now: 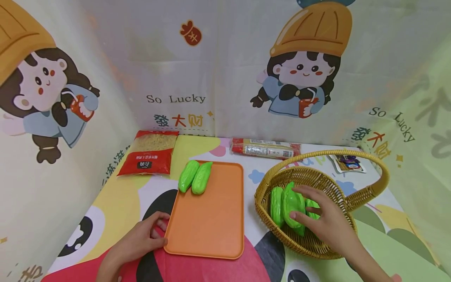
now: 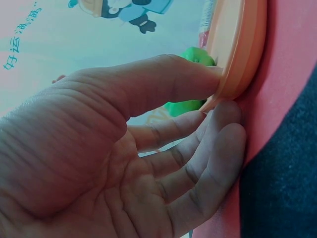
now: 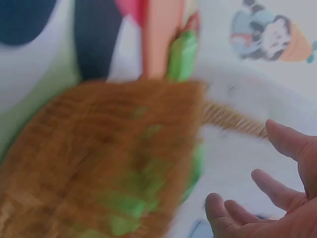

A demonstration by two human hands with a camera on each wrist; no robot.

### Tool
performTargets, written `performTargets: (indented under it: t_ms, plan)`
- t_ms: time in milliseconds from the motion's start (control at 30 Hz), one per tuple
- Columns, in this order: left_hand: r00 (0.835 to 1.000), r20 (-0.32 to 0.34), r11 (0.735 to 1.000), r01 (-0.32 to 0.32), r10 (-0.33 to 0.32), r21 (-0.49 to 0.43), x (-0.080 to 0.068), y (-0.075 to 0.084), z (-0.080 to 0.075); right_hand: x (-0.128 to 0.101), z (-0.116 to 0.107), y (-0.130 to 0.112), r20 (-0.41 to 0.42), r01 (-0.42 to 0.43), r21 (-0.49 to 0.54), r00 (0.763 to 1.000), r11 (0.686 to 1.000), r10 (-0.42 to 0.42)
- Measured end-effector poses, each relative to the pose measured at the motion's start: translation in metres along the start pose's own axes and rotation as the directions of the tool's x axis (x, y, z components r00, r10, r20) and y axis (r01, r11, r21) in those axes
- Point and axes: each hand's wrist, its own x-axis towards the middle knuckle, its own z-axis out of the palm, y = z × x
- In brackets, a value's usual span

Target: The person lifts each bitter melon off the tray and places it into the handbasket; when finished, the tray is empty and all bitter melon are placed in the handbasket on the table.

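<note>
An orange tray (image 1: pixel 208 219) lies on the patterned cloth with two green bumpy vegetables (image 1: pixel 201 178), like bitter melons, at its far left corner. My left hand (image 1: pixel 141 239) is at the tray's near left edge; in the left wrist view its thumb (image 2: pixel 173 82) laps over the rim while the fingers curl beneath, pinching it. To the right stands a wicker basket (image 1: pixel 310 172) with several more green melons (image 1: pixel 293 203) inside. Over the basket reaches my right hand (image 1: pixel 327 219), thumb and fingers spread around the middle melon. The right wrist view shows those fingers (image 3: pixel 277 191) apart and holding nothing.
The basket's tall handle (image 1: pixel 382 172) arches over its far and right sides. At the back left lies a red noodle bag (image 1: pixel 149 156); a long clear-wrapped packet (image 1: pixel 264 148) is at the back middle. A small snack packet (image 1: pixel 347 163) sits behind the basket. Printed cloth walls surround the table.
</note>
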Motion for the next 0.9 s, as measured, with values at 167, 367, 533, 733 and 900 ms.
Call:
performTargets:
  t_ms: [167,367,533,733,900]
  plan:
    - [1.0,-0.004,1.0,0.0,0.0,0.004,0.0,0.001,0.0,-0.007,0.013,-0.037,0.0,0.05,0.106,0.999,0.993,-0.051]
    - [1.0,-0.003,1.0,0.001,-0.001,0.01,0.001,0.003,-0.001,0.002,0.045,-0.07,0.062,0.046,0.275,0.996,0.96,-0.066]
    - [1.0,-0.001,1.0,0.004,-0.004,0.008,0.0,0.004,0.0,0.026,0.081,-0.085,0.099,0.058,0.401,0.989,0.914,-0.106]
    - [1.0,0.004,1.0,-0.001,0.001,0.011,0.0,0.002,0.0,0.066,0.124,-0.09,0.097,0.033,0.442,0.992,0.896,-0.084]
    - [1.0,0.002,1.0,-0.006,0.006,0.013,0.0,0.0,0.001,0.098,0.155,-0.085,0.065,-0.01,0.421,0.998,0.907,-0.019]
